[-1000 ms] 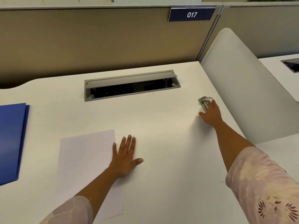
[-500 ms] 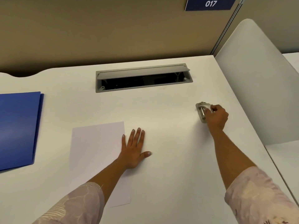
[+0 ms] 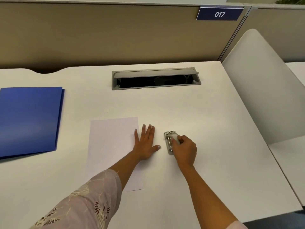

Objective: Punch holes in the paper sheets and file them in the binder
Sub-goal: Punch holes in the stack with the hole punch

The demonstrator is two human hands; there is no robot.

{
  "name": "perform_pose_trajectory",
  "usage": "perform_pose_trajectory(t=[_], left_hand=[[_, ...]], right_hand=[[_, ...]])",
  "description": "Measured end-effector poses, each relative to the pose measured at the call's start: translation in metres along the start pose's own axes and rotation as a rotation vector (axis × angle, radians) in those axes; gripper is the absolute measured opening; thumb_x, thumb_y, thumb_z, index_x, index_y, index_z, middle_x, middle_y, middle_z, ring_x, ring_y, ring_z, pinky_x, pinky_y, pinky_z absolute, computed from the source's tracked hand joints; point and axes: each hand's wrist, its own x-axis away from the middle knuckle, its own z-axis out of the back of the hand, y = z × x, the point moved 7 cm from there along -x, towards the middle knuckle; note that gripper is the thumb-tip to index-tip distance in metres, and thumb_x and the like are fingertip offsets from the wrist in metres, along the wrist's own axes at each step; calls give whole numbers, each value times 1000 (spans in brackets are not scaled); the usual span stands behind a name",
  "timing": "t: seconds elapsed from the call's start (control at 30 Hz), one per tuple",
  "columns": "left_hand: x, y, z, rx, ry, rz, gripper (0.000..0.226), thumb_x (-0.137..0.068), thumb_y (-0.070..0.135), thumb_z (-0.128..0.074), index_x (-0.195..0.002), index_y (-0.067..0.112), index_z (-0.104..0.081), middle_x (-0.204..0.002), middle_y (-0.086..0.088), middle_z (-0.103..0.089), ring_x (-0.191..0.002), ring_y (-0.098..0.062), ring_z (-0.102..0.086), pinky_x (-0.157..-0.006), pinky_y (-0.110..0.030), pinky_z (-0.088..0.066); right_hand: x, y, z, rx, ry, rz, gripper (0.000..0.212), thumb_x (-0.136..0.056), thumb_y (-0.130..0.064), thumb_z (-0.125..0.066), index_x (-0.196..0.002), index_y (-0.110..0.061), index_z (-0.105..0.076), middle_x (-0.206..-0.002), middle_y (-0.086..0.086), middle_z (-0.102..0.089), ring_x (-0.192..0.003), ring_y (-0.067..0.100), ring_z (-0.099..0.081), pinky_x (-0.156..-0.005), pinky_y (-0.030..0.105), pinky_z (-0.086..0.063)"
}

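Gripping hole punch (image 3: 170,142), right hand (image 3: 185,150); left hand (image 3: 146,143) flat on paper (image 3: 112,146).

Soft even overhead light, faint shadows under the arms, slight overall blur, wide-angle bending at edges

Binder (image 3: 29,119) lies far left on your bench (image 3: 214,121), paper sheet (image 3: 112,142) right of it, apart. Your left grip (image 3: 145,142) rests flat over the sheet's right edge. Hole punch (image 3: 168,139) sits just right of it, held in your right grip (image 3: 186,149). Cable hatch (image 3: 155,78) lies behind, partition (image 3: 99,35) behind that, divider panel (image 3: 264,88) at right.
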Motion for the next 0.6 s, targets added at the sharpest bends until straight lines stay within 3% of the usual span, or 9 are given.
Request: perform_pose_trajectory(t=[0.1,0.17,0.33,0.6], left_hand=[[34,-12,13,79,172,10,80,-89,68,-14,-151,21,7,-160,6,12,-139,-15,31,-106,-44,31],[60,-40,19,143,271,108,84,-85,71,-12,-152,22,-1,-159,11,5,-142,-14,25,-105,-39,32],[130,-126,21,369,473,565,62,-93,47,-48,-146,18,-33,-150,-6,-39,-144,-26,-24,-119,-49,-4],[162,-152,21,442,405,890,106,-71,66,-66,-144,2,-25,-148,-19,-28,-133,-37,-29,-105,-48,-38]], right_hand=[[20,-7,-4,37,-20,-13,19,-77,-35,-68,-81,-16,-67,-79,2,-70,-74,28,-64,-66,32,-48],[33,-13,-9,66,-29,-5,18,-78,-35,-67,-82,-17,-67,-82,1,-71,-75,28,-64,-65,31,-46],[60,-33,-27,165,-77,29,21,-80,-38,-63,-83,-17,-66,-83,1,-71,-74,27,-63,-62,29,-43],[79,-53,-33,296,-84,50,23,-82,-41,-62,-87,-19,-67,-84,2,-71,-76,28,-65,-60,27,-36]])
